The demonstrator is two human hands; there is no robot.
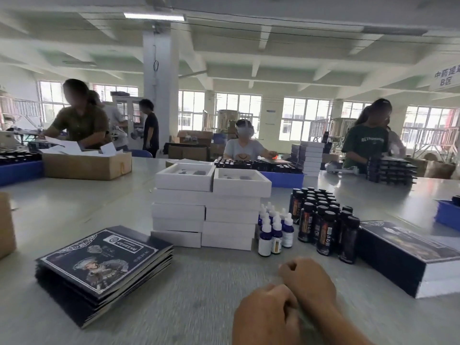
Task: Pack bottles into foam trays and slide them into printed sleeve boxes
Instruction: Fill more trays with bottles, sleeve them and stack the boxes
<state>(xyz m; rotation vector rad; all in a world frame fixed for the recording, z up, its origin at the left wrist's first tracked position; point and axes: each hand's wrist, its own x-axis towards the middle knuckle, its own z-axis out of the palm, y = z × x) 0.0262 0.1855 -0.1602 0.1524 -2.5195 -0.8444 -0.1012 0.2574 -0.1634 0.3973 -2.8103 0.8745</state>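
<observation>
Both hands sit together at the near edge of the grey table [204, 290], low and right of centre. The left hand [267, 317] lies nearest, fingers curled under; the right hand [307, 280] is just beyond and touching it, fingers likewise curled. Neither appears to hold a bottle, tray or sleeve, though whether something small is pinched between them cannot be told. Materials are laid out in an arc within reach, which in my judgement is deliberate staging. Two stacks of white foam trays [211, 207] stand side by side at the centre, the top trays open-faced with dark recesses showing. Just right of them stands a cluster of small blue dropper bottles [275, 227], and right again a block of tall dark bottles [323, 220], all upright and capped. A stack of flattened printed sleeve boxes [104, 265] lies near left, printed face up. At near right lies a stack of finished sleeved boxes [410, 257]. I judge no pack is in progress; a tray must be taken next.
</observation>
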